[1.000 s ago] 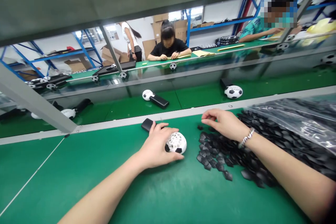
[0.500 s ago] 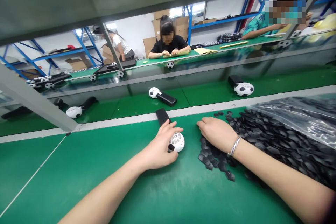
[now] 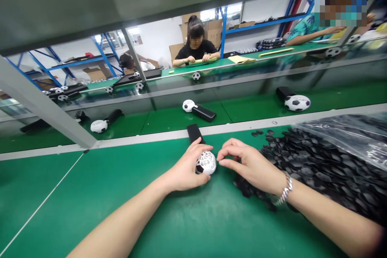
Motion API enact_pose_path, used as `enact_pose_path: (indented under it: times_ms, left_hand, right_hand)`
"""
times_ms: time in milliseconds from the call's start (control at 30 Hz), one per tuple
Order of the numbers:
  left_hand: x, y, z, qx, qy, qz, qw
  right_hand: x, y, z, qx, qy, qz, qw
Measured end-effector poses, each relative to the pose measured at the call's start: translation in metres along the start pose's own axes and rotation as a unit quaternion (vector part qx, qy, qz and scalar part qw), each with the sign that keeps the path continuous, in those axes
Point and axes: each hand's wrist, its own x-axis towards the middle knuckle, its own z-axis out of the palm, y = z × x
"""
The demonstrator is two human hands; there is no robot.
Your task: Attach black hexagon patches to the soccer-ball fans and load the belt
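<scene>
On the green table (image 3: 181, 225), my left hand (image 3: 189, 169) is wrapped round a white and black football-patterned piece (image 3: 208, 164). White openwork shows on its upper face, and a black handle (image 3: 195, 132) points away from it, over the table's far edge. Just right of the ball, my right hand (image 3: 238, 159) has its thumb and fingertips pinched close together. Whatever is between those fingertips is too small to make out. Beneath and beyond that hand lies a large heap of small black pieces (image 3: 317, 161).
Clear plastic sheeting (image 3: 356, 129) covers part of the heap. Behind a pale metal rail (image 3: 242, 124), more ball-and-handle pieces lie on a green belt (image 3: 163, 123). A slanted metal post (image 3: 51, 105) stands at left. People sit across, by blue shelving (image 3: 224, 32).
My right hand has moved left from the heap's edge to beside the ball, its fingertips now pinched. My left hand keeps its hold. The belt pieces appear farther right, and the view has shifted slightly.
</scene>
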Motion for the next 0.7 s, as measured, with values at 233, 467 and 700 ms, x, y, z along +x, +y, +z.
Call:
enact_pose_path:
  times_ms: [233, 467, 700]
  left_hand:
    - [0.001, 0.006, 0.003, -0.015, 0.028, -0.015, 0.999]
    - [0.003, 0.008, 0.006, -0.025, 0.056, -0.025, 0.998]
    - [0.005, 0.012, 0.006, -0.022, 0.057, -0.012, 0.998]
  right_hand:
    - [0.001, -0.001, 0.012, 0.192, -0.022, 0.068, 0.979]
    - [0.005, 0.004, 0.022, 0.241, -0.023, 0.079, 0.967]
    - [0.007, 0.002, 0.026, 0.257, -0.029, 0.064, 0.964]
